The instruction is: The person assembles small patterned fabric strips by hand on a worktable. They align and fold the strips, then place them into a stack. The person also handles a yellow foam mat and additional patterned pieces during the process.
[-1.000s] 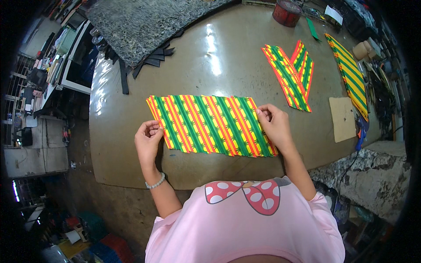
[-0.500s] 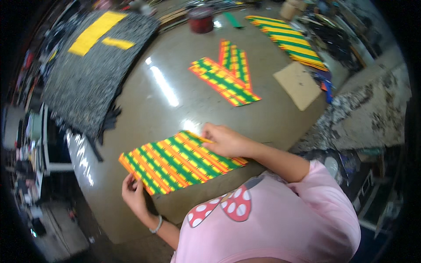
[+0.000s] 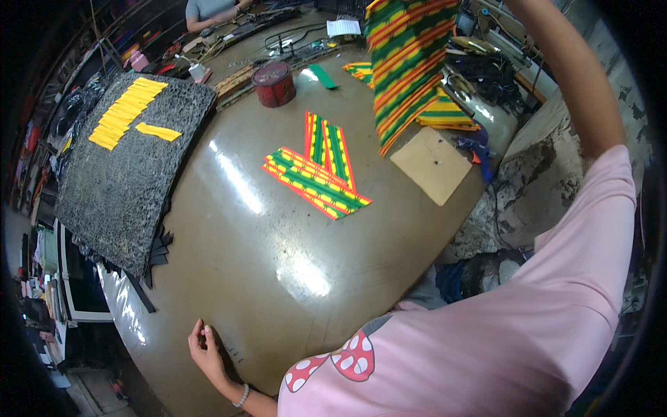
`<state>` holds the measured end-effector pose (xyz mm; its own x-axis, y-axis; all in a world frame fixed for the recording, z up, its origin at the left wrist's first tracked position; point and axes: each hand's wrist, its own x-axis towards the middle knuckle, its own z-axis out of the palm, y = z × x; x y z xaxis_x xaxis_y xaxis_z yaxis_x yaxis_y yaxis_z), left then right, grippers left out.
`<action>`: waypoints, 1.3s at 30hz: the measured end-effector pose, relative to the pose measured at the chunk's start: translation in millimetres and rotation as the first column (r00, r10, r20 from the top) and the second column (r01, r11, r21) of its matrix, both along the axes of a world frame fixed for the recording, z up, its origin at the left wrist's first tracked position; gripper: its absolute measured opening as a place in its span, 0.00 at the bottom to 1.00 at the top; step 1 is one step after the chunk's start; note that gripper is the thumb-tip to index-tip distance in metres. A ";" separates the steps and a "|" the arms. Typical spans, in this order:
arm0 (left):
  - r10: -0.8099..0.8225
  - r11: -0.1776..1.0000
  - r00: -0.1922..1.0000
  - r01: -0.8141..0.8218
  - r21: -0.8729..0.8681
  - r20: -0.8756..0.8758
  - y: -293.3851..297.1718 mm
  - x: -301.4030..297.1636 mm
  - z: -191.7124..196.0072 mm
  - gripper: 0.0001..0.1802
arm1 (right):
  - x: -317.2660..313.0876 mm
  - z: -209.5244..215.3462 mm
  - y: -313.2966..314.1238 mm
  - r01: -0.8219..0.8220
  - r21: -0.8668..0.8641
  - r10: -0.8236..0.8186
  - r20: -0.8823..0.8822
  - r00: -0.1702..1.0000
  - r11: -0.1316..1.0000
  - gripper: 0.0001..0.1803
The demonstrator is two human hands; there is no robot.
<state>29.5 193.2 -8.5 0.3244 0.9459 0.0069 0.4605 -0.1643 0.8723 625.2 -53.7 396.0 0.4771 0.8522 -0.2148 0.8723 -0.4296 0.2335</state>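
Note:
My left hand (image 3: 206, 349) rests low over the tabletop at the near left, its fingers loosely bent and apart, with nothing in them. My right arm (image 3: 577, 76) reaches up and far to the right, and its hand lies beyond the upper edge of the view. A green, yellow and orange striped fabric sheet (image 3: 410, 62) hangs raised at the far right, its lower corner above the table; what holds it does not show. Behind it, partly covered, lies a stack of similar striped pieces (image 3: 448, 115). Narrow striped strips (image 3: 316, 182) overlap in the table's middle.
A tan square board (image 3: 432, 167) lies by the right edge of the shiny table (image 3: 229, 278). At the far side stand a dark red tin (image 3: 274, 85) and a green scrap (image 3: 323, 76). Yellow strips (image 3: 125, 115) lie on a rough dark slab (image 3: 104, 194). Another person (image 3: 212, 12) sits beyond.
The striped sheet has left the near table and is now up at the far right. My right arm has swung up, its hand leaving view. My left hand has let go of the sheet.

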 end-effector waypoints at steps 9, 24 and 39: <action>0.069 0.998 0.995 -0.070 0.010 0.070 -5.0 5.0 0.4 0.18 | 199.5 -34.7 -49.5 -0.107 0.423 -0.236 0.678 0.696 0.900 0.20; 0.072 0.985 0.994 -0.058 0.166 -0.081 2.5 5.0 -1.6 0.15 | 9.4 -338.8 -110.3 0.335 0.524 -0.326 -0.114 0.939 0.783 0.21; 0.105 0.987 0.992 -0.097 0.127 -0.063 -26.7 47.1 38.2 0.11 | -185.7 -363.3 67.7 0.165 0.669 -0.109 -0.125 0.986 0.725 0.11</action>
